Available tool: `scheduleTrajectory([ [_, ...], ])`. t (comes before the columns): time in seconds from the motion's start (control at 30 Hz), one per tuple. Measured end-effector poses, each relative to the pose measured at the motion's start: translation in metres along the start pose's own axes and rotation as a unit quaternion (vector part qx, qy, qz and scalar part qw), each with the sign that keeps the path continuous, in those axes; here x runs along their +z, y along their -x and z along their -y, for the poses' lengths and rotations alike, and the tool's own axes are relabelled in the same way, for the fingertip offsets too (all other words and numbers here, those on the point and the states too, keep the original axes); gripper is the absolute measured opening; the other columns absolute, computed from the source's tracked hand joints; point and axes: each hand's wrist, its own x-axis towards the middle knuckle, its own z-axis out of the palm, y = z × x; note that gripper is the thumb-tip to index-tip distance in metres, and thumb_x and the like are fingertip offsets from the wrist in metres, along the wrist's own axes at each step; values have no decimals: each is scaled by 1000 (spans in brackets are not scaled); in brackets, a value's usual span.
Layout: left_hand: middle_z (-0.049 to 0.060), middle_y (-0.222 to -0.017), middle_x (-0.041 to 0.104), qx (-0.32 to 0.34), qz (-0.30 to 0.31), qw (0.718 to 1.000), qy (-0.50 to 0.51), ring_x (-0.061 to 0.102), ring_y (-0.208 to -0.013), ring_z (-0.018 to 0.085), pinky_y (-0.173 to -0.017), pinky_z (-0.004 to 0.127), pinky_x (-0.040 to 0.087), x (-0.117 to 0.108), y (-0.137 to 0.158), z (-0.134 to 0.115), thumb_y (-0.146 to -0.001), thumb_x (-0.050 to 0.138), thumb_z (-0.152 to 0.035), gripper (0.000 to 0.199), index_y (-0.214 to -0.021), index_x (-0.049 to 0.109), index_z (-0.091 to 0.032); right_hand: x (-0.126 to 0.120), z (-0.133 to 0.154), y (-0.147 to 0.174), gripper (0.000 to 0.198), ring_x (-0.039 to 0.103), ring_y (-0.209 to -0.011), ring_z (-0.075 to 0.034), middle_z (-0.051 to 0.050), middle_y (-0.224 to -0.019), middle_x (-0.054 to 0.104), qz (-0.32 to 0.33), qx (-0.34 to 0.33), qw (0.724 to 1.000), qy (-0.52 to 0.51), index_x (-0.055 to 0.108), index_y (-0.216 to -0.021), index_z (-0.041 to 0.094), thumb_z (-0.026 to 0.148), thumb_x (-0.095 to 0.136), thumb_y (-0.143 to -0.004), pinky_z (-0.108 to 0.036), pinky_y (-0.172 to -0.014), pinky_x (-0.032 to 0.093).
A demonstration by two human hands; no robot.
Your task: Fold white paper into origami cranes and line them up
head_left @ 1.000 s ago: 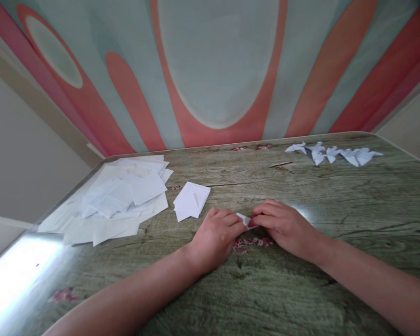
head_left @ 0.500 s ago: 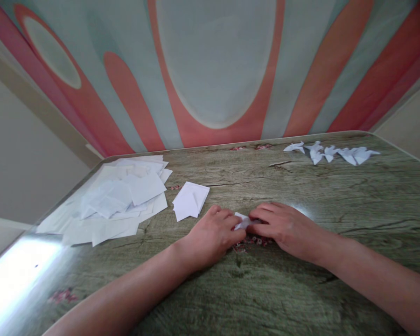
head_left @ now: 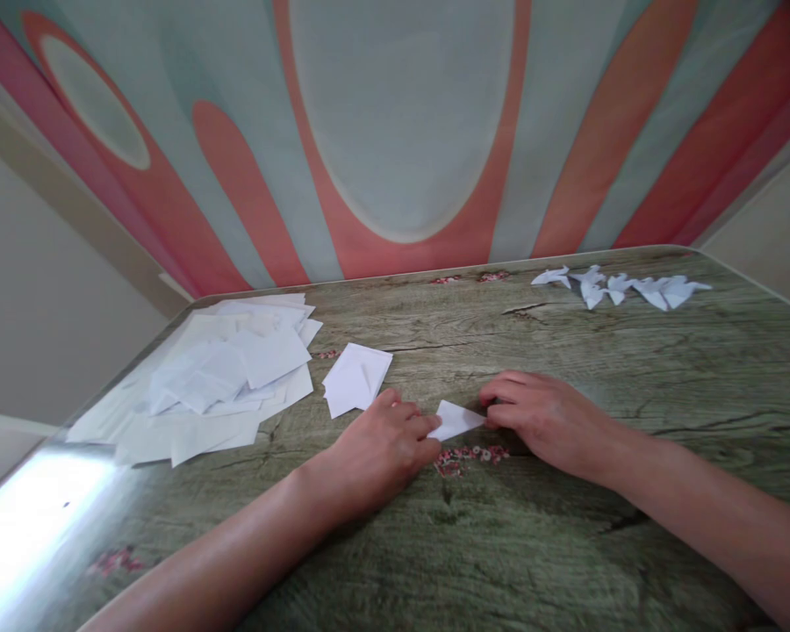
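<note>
A small white piece of folded paper [head_left: 456, 420] lies on the table between my hands, tapering to a point on the right. My left hand [head_left: 395, 443] grips its wider left end with thumb and fingers. At the pointed right tip, my right hand [head_left: 533, 417] pinches the paper, its fingers closed together. Just beyond my left hand lies a small stack of white paper squares [head_left: 356, 377], with a fold or flap showing on the top one.
A loose, overlapping pile of white paper sheets [head_left: 204, 377] covers the table's left side. Several folded white paper figures [head_left: 622, 286] stand in a row at the back right. The wood-grain table [head_left: 500, 535] meets a patterned backdrop [head_left: 408, 132] along its far edge.
My hands have moved apart, the left one slightly left and the right one slightly right. More of the folded paper shows between them, now as a pointed shape.
</note>
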Motion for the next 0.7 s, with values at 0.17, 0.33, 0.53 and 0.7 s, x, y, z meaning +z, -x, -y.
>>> scheduleTrajectory([
  [0.17, 7, -106, 67, -1, 8, 1000, 18, 59, -97, 21, -85, 38, 41, 1, 6, 2, -88, 52, -16, 14, -85, 65, -18, 0, -3, 1, 19, 55, -92, -20, -3, -97, 64, 1, 3, 1000, -9, 64, -75, 19, 11, 51, -87, -35, -78, 45],
  [0.33, 5, -112, 65, -30, -48, 996, 70, 57, -103, 23, -87, 40, 42, 14, 8, 13, -86, 52, -14, 14, -80, 64, -18, 7, -7, 4, 26, 56, -90, -18, -4, -93, 65, -60, 27, 995, -74, 62, -75, 18, 1, 45, -85, -34, -79, 45],
  [0.53, 9, -112, 60, -139, -161, 963, 164, 53, -106, 23, -91, 40, 43, 28, -1, 17, -86, 59, -31, 29, -112, 59, -19, 18, 0, 1, 15, 56, -94, -19, -4, -99, 64, -126, 123, 976, -126, 61, -100, 21, 15, 54, -88, -36, -84, 45],
  [0.7, 9, -109, 59, -131, -149, 962, 189, 52, -102, 24, -89, 40, 43, 35, -7, 9, -82, 64, -29, 26, -105, 61, -19, 23, 10, -3, 16, 53, -95, -21, -4, -100, 62, -113, 98, 981, -121, 62, -96, 20, 19, 66, -81, -37, -83, 44],
])
